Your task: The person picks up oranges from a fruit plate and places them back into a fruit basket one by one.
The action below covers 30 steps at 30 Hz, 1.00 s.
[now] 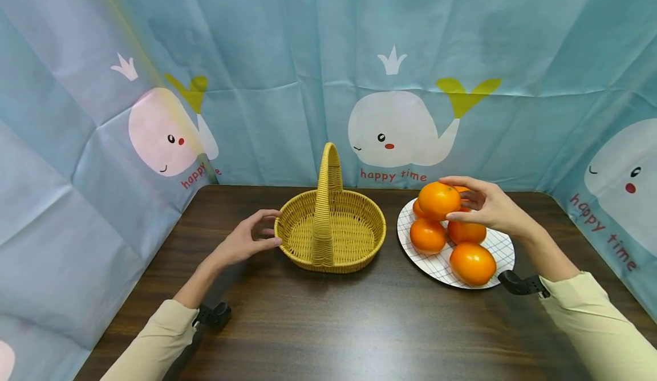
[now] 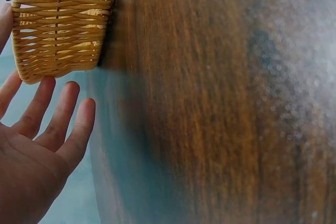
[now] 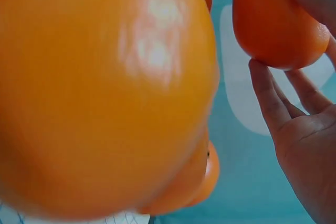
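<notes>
My right hand (image 1: 490, 205) holds an orange (image 1: 438, 201) between thumb and fingertips, raised over the white grid-patterned plate (image 1: 503, 250). In the right wrist view, the thumb lies on one side of this held orange (image 3: 281, 22) and the fingers on the other. Several more oranges (image 1: 473, 263) sit on the plate; one looms large and close (image 3: 105, 87) in that wrist view. At the yellow wicker basket's (image 1: 354, 266) left end, my left hand (image 1: 248, 238) touches the rim with fairly straight, spread fingers. Inside the basket, only woven bottom shows.
An arched handle (image 1: 322, 221) rises over the middle of the basket. The dark wooden table (image 1: 328, 324) runs back to a blue curtain (image 1: 267, 130) printed with whales, which also hangs along both sides. The plate stands to the right of the basket.
</notes>
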Motion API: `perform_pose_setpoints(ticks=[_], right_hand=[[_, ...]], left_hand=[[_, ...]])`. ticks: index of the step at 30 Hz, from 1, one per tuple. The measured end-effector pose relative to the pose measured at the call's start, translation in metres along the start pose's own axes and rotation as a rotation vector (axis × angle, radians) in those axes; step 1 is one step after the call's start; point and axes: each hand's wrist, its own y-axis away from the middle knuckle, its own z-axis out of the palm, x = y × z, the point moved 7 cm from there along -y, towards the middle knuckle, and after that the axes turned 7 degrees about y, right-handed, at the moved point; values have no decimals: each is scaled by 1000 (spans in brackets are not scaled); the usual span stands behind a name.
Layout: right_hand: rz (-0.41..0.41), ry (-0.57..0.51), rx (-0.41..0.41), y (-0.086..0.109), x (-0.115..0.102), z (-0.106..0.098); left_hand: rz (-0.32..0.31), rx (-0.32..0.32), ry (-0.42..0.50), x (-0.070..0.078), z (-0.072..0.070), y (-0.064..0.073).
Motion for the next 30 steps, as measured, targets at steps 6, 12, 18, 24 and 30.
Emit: perform_pose_setpoints(ticks=[6,12,18,24,30], right_hand=[[-2,-10,-21,-11,-5,13],[-33,-60,-38,-19,-11,25],[-59,-92,-66,-27,-14,35],[-60,-99,-87,-34,-20,45],[-65,-129,-111,-42,-25,59]], left_hand=[[4,4,4,1,0,0],[12,1,8,1,0,0],[13,-2,8,2,1,0],[15,-2,1,3,1,-1],[26,-1,-4,2,0,0]])
